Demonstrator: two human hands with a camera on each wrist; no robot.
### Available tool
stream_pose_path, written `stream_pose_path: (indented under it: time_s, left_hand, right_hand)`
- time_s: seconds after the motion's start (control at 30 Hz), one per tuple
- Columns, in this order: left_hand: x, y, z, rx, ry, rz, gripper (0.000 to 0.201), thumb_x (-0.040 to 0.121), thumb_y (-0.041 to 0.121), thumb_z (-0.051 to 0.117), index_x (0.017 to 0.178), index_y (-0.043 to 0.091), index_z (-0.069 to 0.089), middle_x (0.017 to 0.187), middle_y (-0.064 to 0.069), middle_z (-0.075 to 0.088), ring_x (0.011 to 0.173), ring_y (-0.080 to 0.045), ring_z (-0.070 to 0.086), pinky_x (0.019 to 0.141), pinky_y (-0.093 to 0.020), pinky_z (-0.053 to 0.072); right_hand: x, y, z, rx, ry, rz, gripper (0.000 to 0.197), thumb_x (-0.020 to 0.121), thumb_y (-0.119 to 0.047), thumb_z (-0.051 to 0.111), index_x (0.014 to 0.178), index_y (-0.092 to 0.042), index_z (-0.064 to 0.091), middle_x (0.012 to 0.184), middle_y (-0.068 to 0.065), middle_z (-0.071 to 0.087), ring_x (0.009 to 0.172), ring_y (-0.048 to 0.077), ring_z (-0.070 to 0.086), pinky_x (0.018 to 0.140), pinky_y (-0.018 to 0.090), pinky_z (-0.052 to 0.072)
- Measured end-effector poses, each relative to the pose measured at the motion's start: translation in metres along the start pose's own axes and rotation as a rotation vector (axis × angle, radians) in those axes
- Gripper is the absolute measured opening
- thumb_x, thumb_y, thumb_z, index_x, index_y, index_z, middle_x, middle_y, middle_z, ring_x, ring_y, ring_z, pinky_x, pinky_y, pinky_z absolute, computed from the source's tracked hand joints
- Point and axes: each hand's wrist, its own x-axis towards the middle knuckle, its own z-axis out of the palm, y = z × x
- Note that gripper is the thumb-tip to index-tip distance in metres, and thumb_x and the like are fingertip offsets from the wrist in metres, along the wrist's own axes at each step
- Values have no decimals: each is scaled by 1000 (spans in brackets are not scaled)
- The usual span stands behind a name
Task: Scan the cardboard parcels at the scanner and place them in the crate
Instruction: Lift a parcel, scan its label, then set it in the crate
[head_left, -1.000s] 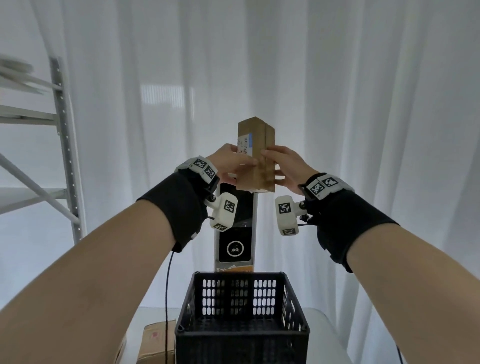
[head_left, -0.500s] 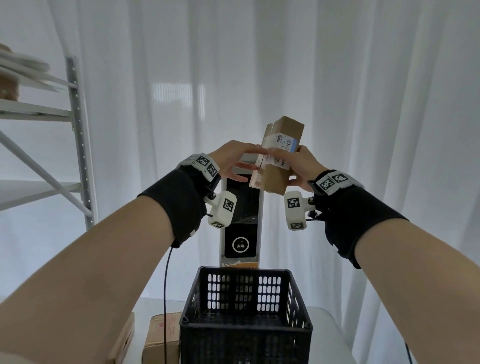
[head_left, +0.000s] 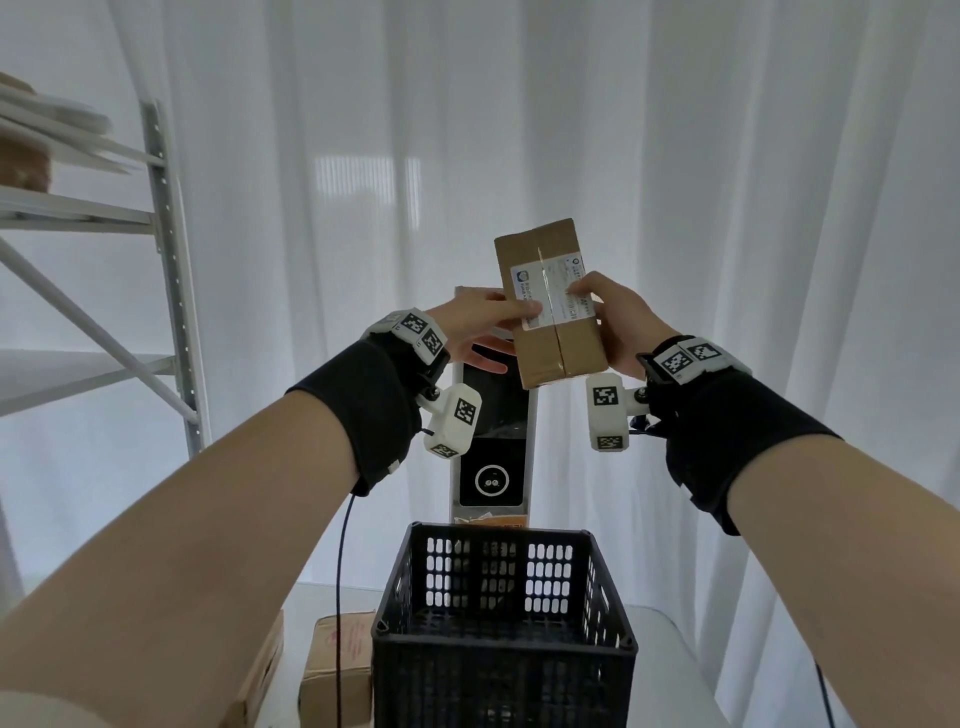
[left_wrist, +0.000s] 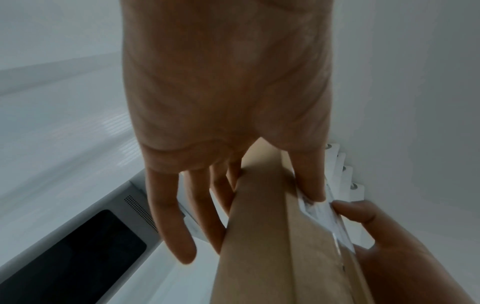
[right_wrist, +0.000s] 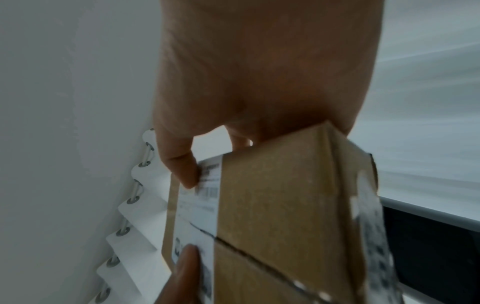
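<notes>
Two hands hold one cardboard parcel (head_left: 550, 306) at the centre of the head view, lifted in front of the upper part of the upright scanner (head_left: 491, 441). Going left to right: the left hand (head_left: 480, 325) comes in from the parcel's left edge, thumb tip pressed on the white shipping label (head_left: 553, 299) and straight fingers behind the box; the left wrist view shows the thumb on the near face and fingers on the far face, a light pinch. The right hand (head_left: 615, 325) grips the parcel's right edge, thumb on the label, fingers wrapped behind. The parcel's long axis stands nearly upright, its top leaning slightly left. Its labelled face looks toward the camera and away from the scanner's dark window, so I judge the coming move turns on rotating that face round. The box is plain brown, taped down its middle, corners crisp. Directly below, in the lower centre, sits the black crate (head_left: 504, 639), its mouth open upward.
</notes>
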Motion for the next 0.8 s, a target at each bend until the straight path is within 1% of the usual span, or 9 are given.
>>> stream_pose_path:
  time_s: [0.07,0.1,0.17,0.2,0.33,0.43,0.57,0.73,0.8]
  left_hand:
    - [-1,-1,-1,30,-9,9,37,89,36,71,123,23,61,111,-3,73,101,-25,71,89,-49,58]
    - [-2,-2,-1,44,-6,14,32,90,36,71,118,25,62,110,-2,73,101,-25,71,88,-48,58]
    - [-2,-3,-1,63,17,27,25,90,34,70,112,28,61,107,-1,72,99,-24,71,87,-46,58]
    - [-2,-4,-1,68,36,33,26,91,34,70,114,27,60,106,0,72,100,-24,70,88,-46,58]
    - [1,-8,1,66,79,40,40,91,34,69,128,22,59,110,-2,71,105,-25,69,92,-48,56]
    - [4,-11,2,86,76,30,37,90,35,71,123,22,61,109,-1,72,103,-23,70,94,-46,56]
    - [9,-13,0,145,99,69,48,86,35,74,131,22,60,113,-1,72,102,-21,70,93,-44,56]
    - [18,-18,-5,205,153,109,42,85,37,74,123,23,63,105,2,73,98,-19,72,92,-41,57]
    - [21,-19,-6,230,166,110,40,86,37,74,121,22,63,108,-1,73,99,-20,72,91,-39,58]
  right_hand:
    - [1,3,-2,-9,-31,31,53,74,-33,61,125,-19,60,124,11,69,119,33,61,104,53,46]
    - [1,4,-2,-21,-43,45,52,76,-33,61,126,-20,60,124,11,68,118,33,61,102,52,48]
    - [0,6,0,-66,-65,55,47,82,-29,60,129,-23,57,126,9,66,112,31,61,89,46,55]
    - [1,8,1,-92,-70,51,47,84,-26,61,131,-24,55,125,8,64,111,30,60,85,45,56]
    - [8,16,5,-148,-75,46,59,80,-18,71,134,-25,49,124,6,63,112,30,62,94,55,52]
    - [12,21,7,-164,-54,50,61,78,-17,71,134,-24,48,124,6,64,110,29,63,93,55,53]
    - [17,24,13,-159,1,34,65,75,-20,72,134,-24,47,120,5,66,109,28,64,87,53,56]
    - [26,27,21,-167,74,2,66,70,-23,73,131,-23,48,118,4,66,106,26,65,84,53,57]
    - [28,30,23,-166,94,1,64,71,-23,72,131,-23,49,115,4,67,104,25,66,83,52,57]
